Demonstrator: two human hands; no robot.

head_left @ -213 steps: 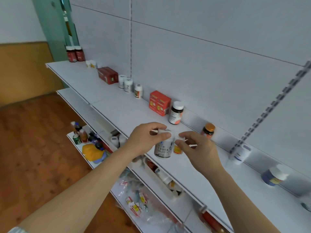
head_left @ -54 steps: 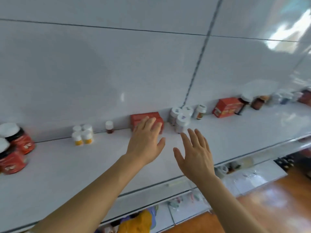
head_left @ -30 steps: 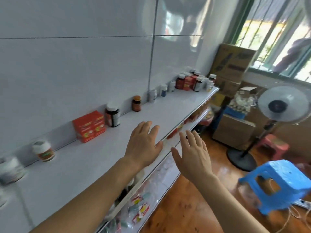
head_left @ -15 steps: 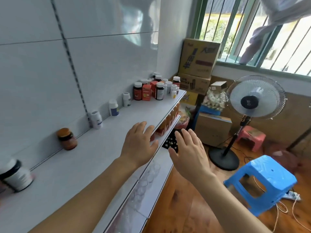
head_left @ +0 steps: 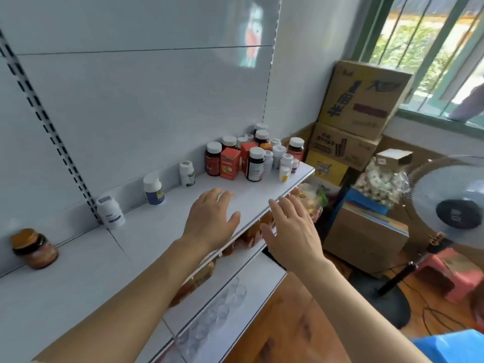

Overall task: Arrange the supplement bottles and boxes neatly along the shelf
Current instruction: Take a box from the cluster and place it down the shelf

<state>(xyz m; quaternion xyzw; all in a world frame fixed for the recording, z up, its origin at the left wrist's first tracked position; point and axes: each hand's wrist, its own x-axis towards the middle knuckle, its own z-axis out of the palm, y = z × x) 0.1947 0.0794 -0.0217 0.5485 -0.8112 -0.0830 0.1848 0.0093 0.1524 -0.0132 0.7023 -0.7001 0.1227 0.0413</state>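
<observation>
Nearest the camera, two bare forearms reach forward over the white metal shelf [head_left: 78, 284]. The left hand [head_left: 212, 221] hovers palm down above the shelf's front part, fingers straight and slightly spread, holding nothing. The right hand [head_left: 290, 231] is just beside it, past the shelf's front edge, likewise flat and released, with nothing in it.

Along the back panel, well apart from one another, stand a squat brown jar with an orange lid [head_left: 34, 248] at the far left, then a white bottle with a grey label [head_left: 110, 212] by the slotted upright, a white bottle with a dark blue label [head_left: 154, 189], and a small white bottle with a green-printed label [head_left: 187, 173].

Farther on, at the shelf's right end, bottles and boxes crowd together: a dark red bottle with a white cap [head_left: 213, 159] touching an orange-red carton [head_left: 230, 163], a dark bottle with a white label [head_left: 255, 164] in front, and several small white bottles [head_left: 281, 159] near the corner.

Beyond the shelf stand stacked brown cardboard boxes [head_left: 361, 100] under a barred window, and a pale standing fan [head_left: 455, 205] at the right.
</observation>
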